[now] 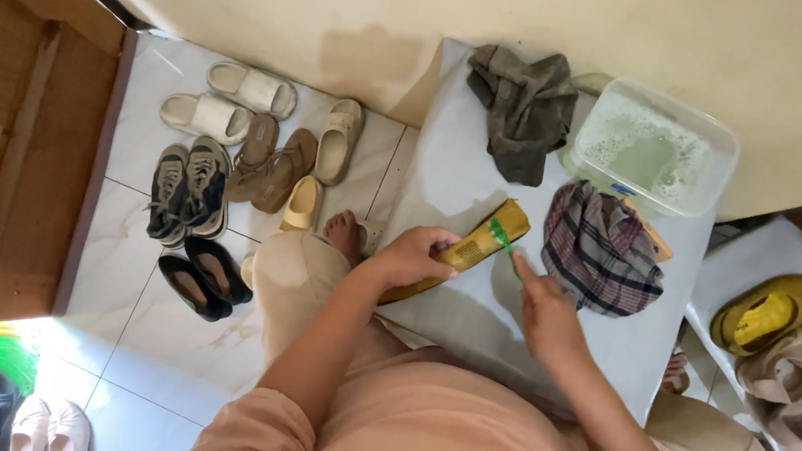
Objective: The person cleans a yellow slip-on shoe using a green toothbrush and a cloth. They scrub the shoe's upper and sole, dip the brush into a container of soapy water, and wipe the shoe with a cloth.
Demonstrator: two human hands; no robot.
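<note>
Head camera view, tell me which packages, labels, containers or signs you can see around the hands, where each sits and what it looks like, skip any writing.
Clear plastic tub: far right corner of the grey mat, rectangular with rounded corners, holding foamy water.
Flat orange packet: only an edge shows, under the plaid cloth.
No signs or screens in view.

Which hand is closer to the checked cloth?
Right. The right hand with the green brush sits just beside the checked cloth; the left hand holds the yellow shoe, farther away.
</note>
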